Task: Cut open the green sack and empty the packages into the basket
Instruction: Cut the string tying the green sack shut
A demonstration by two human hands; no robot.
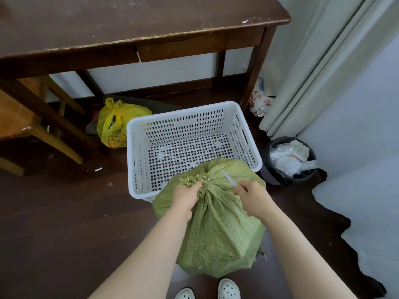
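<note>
A full green woven sack (218, 229) stands on the dark floor, its tied neck leaning over the near edge of a white perforated plastic basket (192, 117), which holds nothing. My left hand (185, 198) grips the frayed, bunched neck of the sack. My right hand (251, 196) holds a thin pale blade (228, 179) that lies on the sack just right of the tie. A pale strap end sticks up from the knot.
A dark wooden desk (138, 24) stands behind the basket. A yellow plastic bag (116, 124) lies left of the basket, near a wooden chair (28, 126). A black-lined bin (289, 160) with rubbish sits to the right, below a curtain (319, 65). My white shoes (228, 289) show at the bottom.
</note>
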